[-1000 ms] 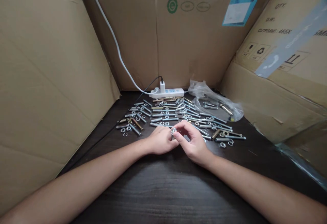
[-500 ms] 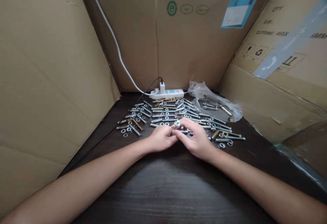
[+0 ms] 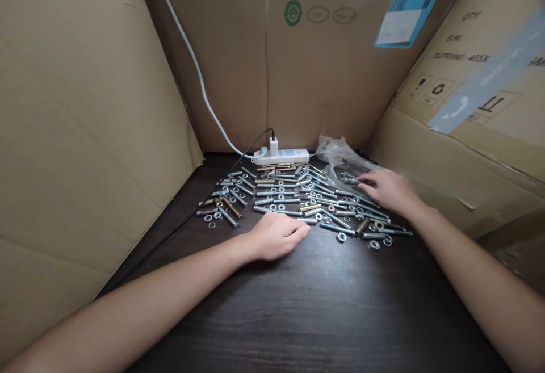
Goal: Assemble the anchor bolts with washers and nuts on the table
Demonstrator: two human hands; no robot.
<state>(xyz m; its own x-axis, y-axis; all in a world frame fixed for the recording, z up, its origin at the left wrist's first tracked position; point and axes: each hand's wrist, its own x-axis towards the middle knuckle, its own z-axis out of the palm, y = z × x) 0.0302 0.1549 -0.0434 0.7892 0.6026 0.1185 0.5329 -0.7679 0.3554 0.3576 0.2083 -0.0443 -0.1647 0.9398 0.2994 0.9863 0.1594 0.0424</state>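
Rows of metal bolts, sleeves, nuts and washers [image 3: 279,194] lie on the dark table [image 3: 298,316]. My left hand [image 3: 276,235] rests closed at their front edge, near the end of a silver sleeve [image 3: 307,221]; whether it holds anything is hidden. Farther back on the right, my right hand [image 3: 385,190] is closed, its fingertips at a silver bolt assembly [image 3: 349,178] beside the clear plastic bag [image 3: 334,149]. A loose nut [image 3: 341,237] lies in front of the rows.
A white power strip [image 3: 283,156] with a plug and cables sits behind the hardware. Cardboard walls rise on the left [image 3: 85,106], at the back [image 3: 230,66] and on the right [image 3: 426,151]. A black cable [image 3: 170,231] crosses the table's left side.
My right hand has left my left hand and moved right and back to the plastic bag. The silver piece between my hands no longer shows there. The view has shifted slightly.
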